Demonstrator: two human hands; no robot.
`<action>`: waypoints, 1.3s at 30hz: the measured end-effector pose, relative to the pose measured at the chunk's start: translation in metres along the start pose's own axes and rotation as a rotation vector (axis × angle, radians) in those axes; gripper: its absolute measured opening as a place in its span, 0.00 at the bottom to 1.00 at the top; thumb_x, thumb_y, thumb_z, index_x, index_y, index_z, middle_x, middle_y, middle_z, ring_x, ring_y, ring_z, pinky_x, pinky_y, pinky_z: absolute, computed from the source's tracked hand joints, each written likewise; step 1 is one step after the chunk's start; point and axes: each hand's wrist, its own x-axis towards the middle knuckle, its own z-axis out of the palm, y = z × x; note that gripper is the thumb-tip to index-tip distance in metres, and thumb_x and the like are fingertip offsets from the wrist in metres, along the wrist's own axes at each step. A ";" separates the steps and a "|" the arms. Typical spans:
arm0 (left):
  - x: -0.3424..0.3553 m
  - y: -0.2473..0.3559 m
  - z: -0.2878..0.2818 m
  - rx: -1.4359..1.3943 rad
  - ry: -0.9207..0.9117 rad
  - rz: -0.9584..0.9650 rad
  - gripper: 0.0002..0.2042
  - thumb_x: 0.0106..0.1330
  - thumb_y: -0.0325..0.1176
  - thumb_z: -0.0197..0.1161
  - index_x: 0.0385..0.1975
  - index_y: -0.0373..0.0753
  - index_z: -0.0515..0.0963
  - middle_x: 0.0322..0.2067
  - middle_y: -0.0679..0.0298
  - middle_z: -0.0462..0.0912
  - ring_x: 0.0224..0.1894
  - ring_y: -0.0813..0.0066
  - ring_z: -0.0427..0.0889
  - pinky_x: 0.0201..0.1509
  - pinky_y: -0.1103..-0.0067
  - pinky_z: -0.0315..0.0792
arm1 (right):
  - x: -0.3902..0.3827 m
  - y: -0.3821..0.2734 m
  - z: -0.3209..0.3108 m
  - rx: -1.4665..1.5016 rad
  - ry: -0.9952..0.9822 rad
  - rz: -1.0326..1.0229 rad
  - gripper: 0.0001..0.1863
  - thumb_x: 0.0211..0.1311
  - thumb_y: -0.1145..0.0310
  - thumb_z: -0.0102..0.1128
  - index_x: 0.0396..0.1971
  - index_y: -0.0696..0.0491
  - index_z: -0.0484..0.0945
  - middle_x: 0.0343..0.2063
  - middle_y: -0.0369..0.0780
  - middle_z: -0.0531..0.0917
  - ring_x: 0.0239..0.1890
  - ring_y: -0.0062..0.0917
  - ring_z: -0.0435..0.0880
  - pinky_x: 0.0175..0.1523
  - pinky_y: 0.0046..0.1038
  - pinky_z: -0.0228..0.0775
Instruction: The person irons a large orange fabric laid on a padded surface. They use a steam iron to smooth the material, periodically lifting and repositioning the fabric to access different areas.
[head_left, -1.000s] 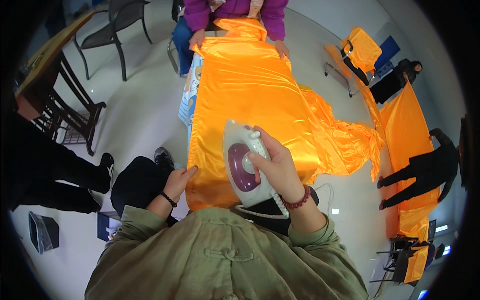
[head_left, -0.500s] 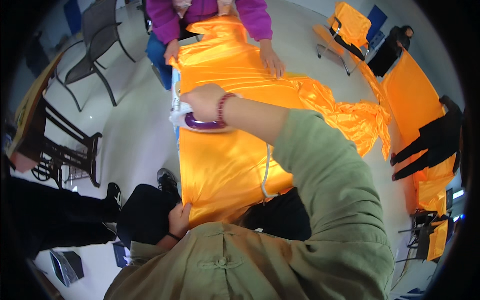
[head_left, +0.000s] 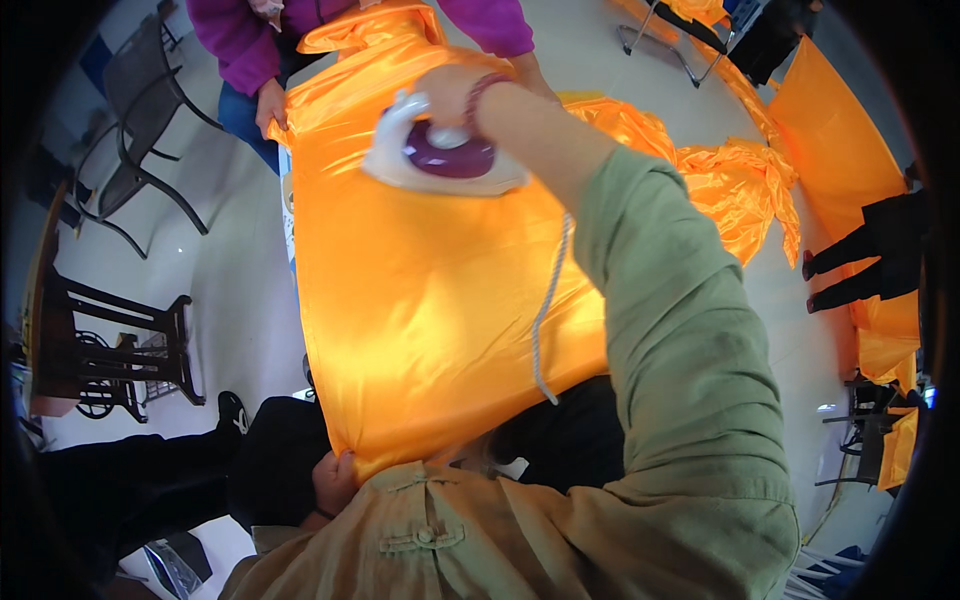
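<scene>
My right hand [head_left: 448, 95] is curled round the iron [head_left: 448, 158] — white and purple — over the orange cloth [head_left: 430, 280]. My left hand [head_left: 334, 484] pinches the cloth's near corner.

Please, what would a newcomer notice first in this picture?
The glossy orange cloth, spread across the middle, would probably catch the eye first. Next comes the white and purple iron in the right grip, over the cloth's far part. At the top, a co-worker's purple sleeves also stand out.
</scene>
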 end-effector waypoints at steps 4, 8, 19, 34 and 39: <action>0.000 0.014 -0.001 0.040 -0.046 -0.059 0.13 0.71 0.34 0.54 0.33 0.30 0.79 0.26 0.64 0.82 0.29 0.79 0.78 0.35 0.78 0.71 | -0.018 0.088 -0.003 -0.040 -0.024 0.134 0.19 0.54 0.65 0.64 0.48 0.49 0.79 0.42 0.45 0.85 0.47 0.41 0.83 0.52 0.39 0.75; 0.000 0.024 -0.007 0.040 -0.098 -0.077 0.11 0.69 0.33 0.56 0.34 0.30 0.80 0.28 0.64 0.83 0.30 0.80 0.79 0.36 0.80 0.72 | -0.039 0.118 -0.003 0.037 0.047 0.291 0.17 0.56 0.68 0.62 0.48 0.49 0.79 0.42 0.45 0.85 0.48 0.41 0.83 0.51 0.40 0.74; 0.020 0.041 0.003 -0.349 -0.032 -0.299 0.15 0.73 0.38 0.55 0.43 0.30 0.79 0.34 0.64 0.83 0.33 0.81 0.79 0.37 0.81 0.73 | -0.030 -0.016 -0.009 0.102 0.120 -0.078 0.14 0.60 0.54 0.56 0.36 0.43 0.86 0.38 0.43 0.87 0.43 0.39 0.85 0.50 0.39 0.76; 0.010 -0.012 -0.004 -0.201 0.009 -0.205 0.16 0.74 0.36 0.51 0.35 0.30 0.80 0.29 0.66 0.83 0.31 0.82 0.78 0.34 0.80 0.72 | 0.025 -0.007 0.004 0.048 0.183 0.157 0.15 0.54 0.63 0.60 0.39 0.53 0.85 0.39 0.48 0.86 0.44 0.41 0.85 0.51 0.40 0.75; 0.008 -0.024 0.002 -0.288 -0.001 -0.207 0.16 0.73 0.37 0.52 0.33 0.30 0.80 0.27 0.68 0.82 0.30 0.84 0.77 0.33 0.80 0.70 | -0.004 0.101 0.001 0.032 0.218 0.316 0.15 0.59 0.65 0.58 0.45 0.51 0.82 0.42 0.48 0.85 0.44 0.43 0.84 0.53 0.40 0.74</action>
